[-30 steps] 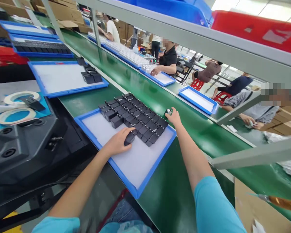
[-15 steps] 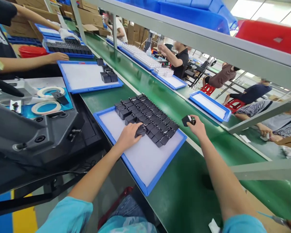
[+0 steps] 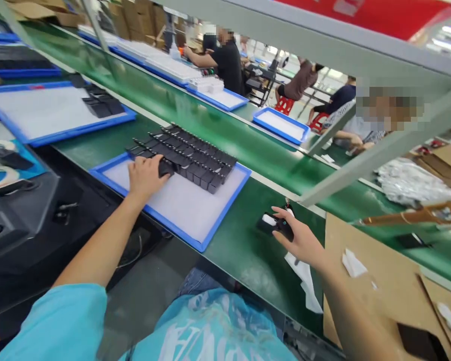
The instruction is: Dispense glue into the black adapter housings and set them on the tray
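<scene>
Rows of black blocks (image 3: 195, 153) with small pins along their edges cover the back part of a blue-rimmed white tray (image 3: 225, 213). At the front left of these rows, my left hand (image 3: 146, 176) has its fingers closed on a black block (image 3: 167, 167). My right hand (image 3: 295, 235) is over the green bench (image 3: 244, 255), right of the tray, its fingers curved round a black piece (image 3: 286, 229). Beside that piece lies a black block with a white patch (image 3: 267, 222). A crumpled white cloth (image 3: 305, 286) lies just below my right hand.
Another blue-rimmed tray (image 3: 56, 108) with a few black blocks stands at the left. Cardboard (image 3: 355, 296) covers the bench at the right, with white scraps on it. A slanted metal post (image 3: 379, 150) rises beyond my right hand. People sit across the bench.
The view has turned right. My right hand has moved from beside the tray's far right corner to the bench near the white cloth. My left hand remains at the front of the block rows.
</scene>
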A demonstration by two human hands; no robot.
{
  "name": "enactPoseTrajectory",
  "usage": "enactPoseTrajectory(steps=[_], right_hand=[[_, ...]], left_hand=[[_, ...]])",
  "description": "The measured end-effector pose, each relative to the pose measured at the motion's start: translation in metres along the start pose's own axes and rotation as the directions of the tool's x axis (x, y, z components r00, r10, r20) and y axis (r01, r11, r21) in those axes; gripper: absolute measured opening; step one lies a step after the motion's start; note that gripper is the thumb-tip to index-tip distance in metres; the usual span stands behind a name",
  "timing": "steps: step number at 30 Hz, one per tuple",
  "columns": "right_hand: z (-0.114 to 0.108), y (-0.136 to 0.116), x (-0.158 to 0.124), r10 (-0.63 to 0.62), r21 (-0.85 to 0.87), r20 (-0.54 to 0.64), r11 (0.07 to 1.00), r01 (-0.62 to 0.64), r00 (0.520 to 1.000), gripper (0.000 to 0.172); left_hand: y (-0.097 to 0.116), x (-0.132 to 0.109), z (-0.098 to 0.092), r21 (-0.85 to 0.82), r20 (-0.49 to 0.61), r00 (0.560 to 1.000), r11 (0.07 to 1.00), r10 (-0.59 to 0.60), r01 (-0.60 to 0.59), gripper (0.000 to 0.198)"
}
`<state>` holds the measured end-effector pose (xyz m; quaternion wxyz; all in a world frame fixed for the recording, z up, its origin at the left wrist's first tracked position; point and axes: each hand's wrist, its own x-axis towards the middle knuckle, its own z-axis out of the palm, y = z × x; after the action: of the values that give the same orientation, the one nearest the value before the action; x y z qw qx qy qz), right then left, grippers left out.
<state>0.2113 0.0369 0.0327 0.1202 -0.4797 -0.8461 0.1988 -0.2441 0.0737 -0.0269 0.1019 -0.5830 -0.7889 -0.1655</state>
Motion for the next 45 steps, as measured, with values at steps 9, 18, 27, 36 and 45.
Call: enactPoseTrajectory(steps=[9, 18, 27, 36, 45], right_hand=[[0.038, 0.020, -0.055, 0.016, 0.197, 0.054, 0.980, -0.026, 0.998, 0.055], [0.042, 0.025, -0.063, -0.091, 0.297, -0.031, 0.950, 0.097, 0.995, 0.055], [0.037, 0.037, -0.062, -0.124, 0.075, -0.244, 0.986, 0.146, 0.962, 0.036], [0.046, 0.041, -0.055, -0.268, -0.184, -0.340, 0.959, 0.215, 0.902, 0.033], [0.041, 0.046, -0.069, -0.343, -0.308, -0.327, 0.920, 0.243, 0.881, 0.030]], left_hand=[[0.008, -0.003, -0.002, -0.144, -0.088, 0.996, 0.989, 0.017, -0.029, 0.069], [0.116, -0.088, -0.041, -0.542, -0.159, 0.932, 0.760, 0.326, -0.359, 0.042], [0.246, -0.167, -0.005, -0.868, 0.280, 0.655, 0.476, 0.702, -0.140, 0.060], [0.234, -0.153, -0.006, -0.899, 0.388, 0.622, 0.428, 0.680, 0.093, 0.061], [0.230, -0.150, -0.006, -0.908, 0.390, 0.609, 0.400, 0.691, 0.128, 0.060]])
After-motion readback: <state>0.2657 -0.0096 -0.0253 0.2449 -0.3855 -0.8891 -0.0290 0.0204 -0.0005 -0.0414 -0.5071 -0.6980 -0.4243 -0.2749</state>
